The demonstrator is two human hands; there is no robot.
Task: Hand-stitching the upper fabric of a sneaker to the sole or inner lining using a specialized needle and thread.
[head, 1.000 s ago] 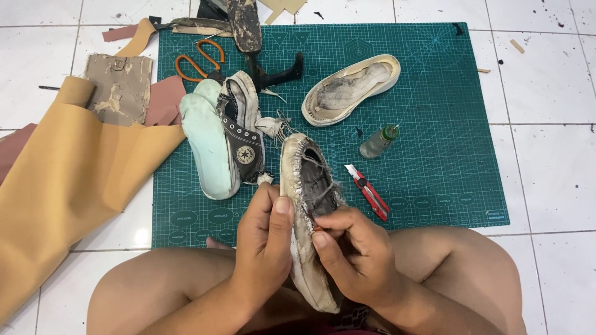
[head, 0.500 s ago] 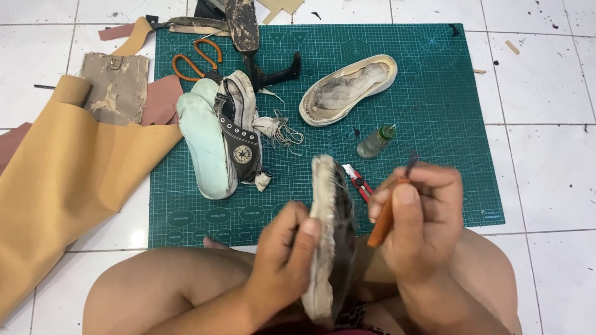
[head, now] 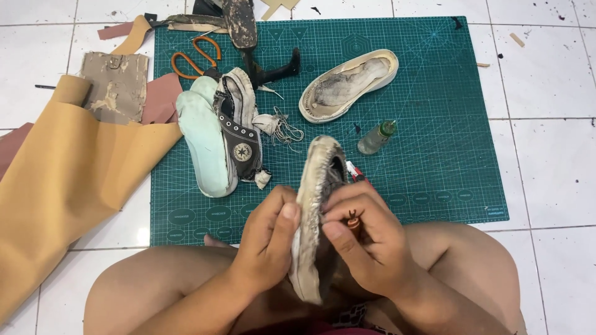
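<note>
My left hand [head: 267, 242] grips a worn, dirty shoe sole [head: 315, 186] held on edge above my lap. My right hand [head: 366, 242] presses against the sole's other side and holds a small brown-handled tool [head: 354, 220] between thumb and fingers. The tool's tip is hidden against the sole. A second detached sole [head: 347, 84] lies open side up on the green cutting mat [head: 434, 124]. A pale mint insole [head: 205, 142] and a black high-top shoe upper [head: 239, 133] lie side by side on the mat's left part.
A small glue bottle [head: 375, 138] and a red cutter [head: 355, 174] lie near the mat's centre. Orange-handled scissors [head: 195, 59] and a black shoe stand [head: 248, 37] are at the back. Tan leather [head: 68, 180] spreads over the white tile floor at left. My bare knees frame the bottom.
My right hand, raised with the tool half a second ago, has come back down against the sole. The sole has stayed turned on edge since then, after lying flatter one second ago.
</note>
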